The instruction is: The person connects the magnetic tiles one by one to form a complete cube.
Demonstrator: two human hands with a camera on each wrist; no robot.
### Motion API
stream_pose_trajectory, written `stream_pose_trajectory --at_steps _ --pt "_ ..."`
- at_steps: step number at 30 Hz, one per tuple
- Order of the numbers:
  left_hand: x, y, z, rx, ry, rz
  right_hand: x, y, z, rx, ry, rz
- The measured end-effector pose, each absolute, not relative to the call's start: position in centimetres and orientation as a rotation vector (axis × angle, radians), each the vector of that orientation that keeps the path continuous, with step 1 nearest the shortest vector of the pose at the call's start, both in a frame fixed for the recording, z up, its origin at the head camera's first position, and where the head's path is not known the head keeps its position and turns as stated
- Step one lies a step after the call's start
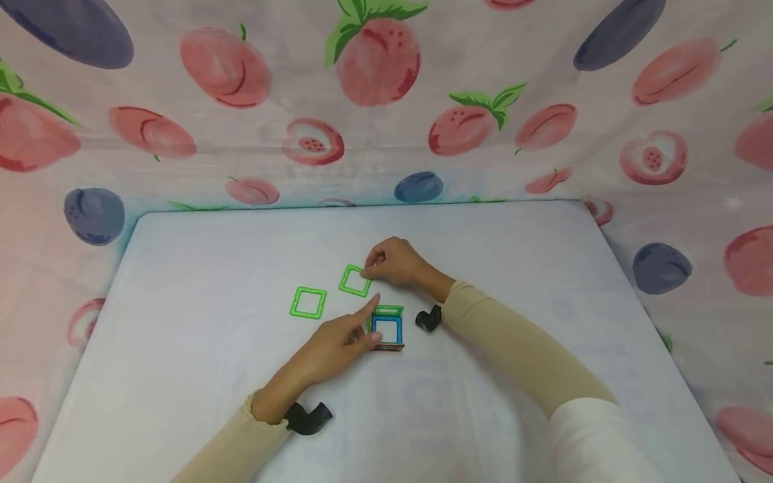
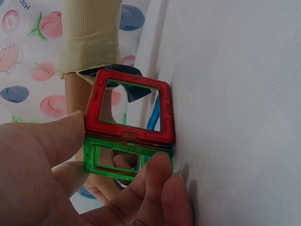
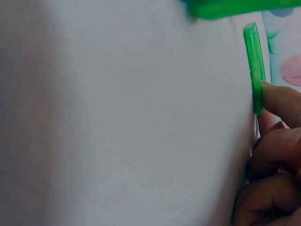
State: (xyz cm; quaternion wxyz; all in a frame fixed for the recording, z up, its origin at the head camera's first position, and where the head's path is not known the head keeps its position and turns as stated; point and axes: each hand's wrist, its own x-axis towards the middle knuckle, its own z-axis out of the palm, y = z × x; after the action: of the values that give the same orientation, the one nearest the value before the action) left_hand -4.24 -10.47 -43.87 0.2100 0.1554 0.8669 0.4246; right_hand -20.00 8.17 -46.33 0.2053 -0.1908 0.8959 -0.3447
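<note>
A small structure of square magnetic tiles stands near the middle of the table, with a blue tile (image 1: pixel 399 330) at its base. One red tile (image 2: pixel 127 134) rises on its near side, and a green tile (image 1: pixel 388 309) is at the back. My left hand (image 1: pixel 323 352) holds this structure from the left, thumb by the red side and index finger reaching toward the back. Behind it, my right hand (image 1: pixel 395 261) pinches a loose green square tile (image 1: pixel 344 278) by its right corner. That tile lies flat, and in the right wrist view its edge (image 3: pixel 255 66) shows at the thumb.
Another green square tile (image 1: pixel 294 301) lies to the left, beside the pinched one. Black curved pieces (image 1: pixel 311 419) sit at both wrists, close over the white table (image 1: pixel 483 402). Fruit-patterned cloth (image 1: pixel 362 171) borders the table's back and sides.
</note>
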Motion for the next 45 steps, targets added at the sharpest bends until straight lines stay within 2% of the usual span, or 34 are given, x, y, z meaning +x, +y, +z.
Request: stream_pose_trajectory --at_steps 9,16,31,45 --pt "-4.3 -10.5 -43.9 0.421 2.420 1.168 -20.0 10.3 -46.5 -0.639 2.454 -0.923" --pt "-4.2 -10.5 -43.8 0.435 2.399 1.184 -19.0 13.4 -46.8 -0.522 2.415 -1.029" --pt "-4.4 -10.4 -43.4 0.418 2.409 1.165 -13.0 19.3 -44.6 -0.147 1.954 -1.315" --pt "-4.4 -10.2 -43.6 0.414 2.414 1.158 -9.1 19.0 -44.2 -0.216 1.782 -1.373"
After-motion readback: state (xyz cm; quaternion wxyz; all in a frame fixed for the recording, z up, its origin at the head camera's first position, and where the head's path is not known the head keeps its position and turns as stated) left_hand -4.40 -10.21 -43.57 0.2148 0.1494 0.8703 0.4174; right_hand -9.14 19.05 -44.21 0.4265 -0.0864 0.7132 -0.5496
